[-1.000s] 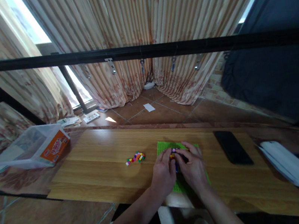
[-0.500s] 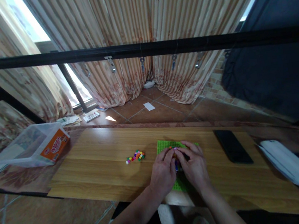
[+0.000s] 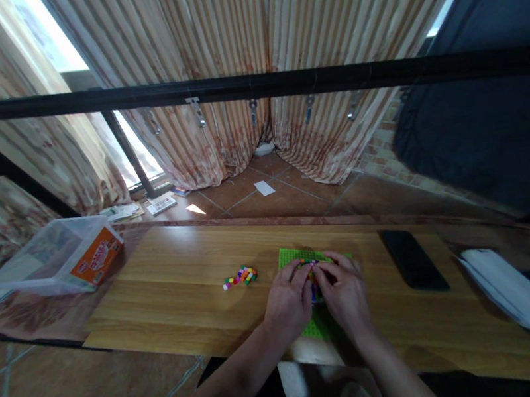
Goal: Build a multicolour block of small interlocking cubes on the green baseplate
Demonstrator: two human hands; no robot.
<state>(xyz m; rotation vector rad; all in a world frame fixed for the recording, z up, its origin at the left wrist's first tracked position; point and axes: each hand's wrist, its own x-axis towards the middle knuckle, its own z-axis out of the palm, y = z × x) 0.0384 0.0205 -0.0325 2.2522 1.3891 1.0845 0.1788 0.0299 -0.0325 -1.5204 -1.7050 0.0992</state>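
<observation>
A green studded baseplate lies on the wooden board, partly covered by both hands. Small coloured bricks show on it in the gap between my fingers. My left hand rests over the plate's left side, fingers bent and closed at the bricks. From the right, my right hand meets it, thumb and fingers pinched together over the same bricks. What each fingertip grips is too small to make out. Left of the hands sits a loose pile of coloured bricks.
A black phone lies on the wooden board to the right. Beyond the board's right end is a white stack of paper. At the left stands a clear plastic box with an orange label. A black metal bar crosses ahead.
My right fingertips have shifted slightly toward me, and more of the coloured bricks shows between the hands. The left hand stays nearly in place.
</observation>
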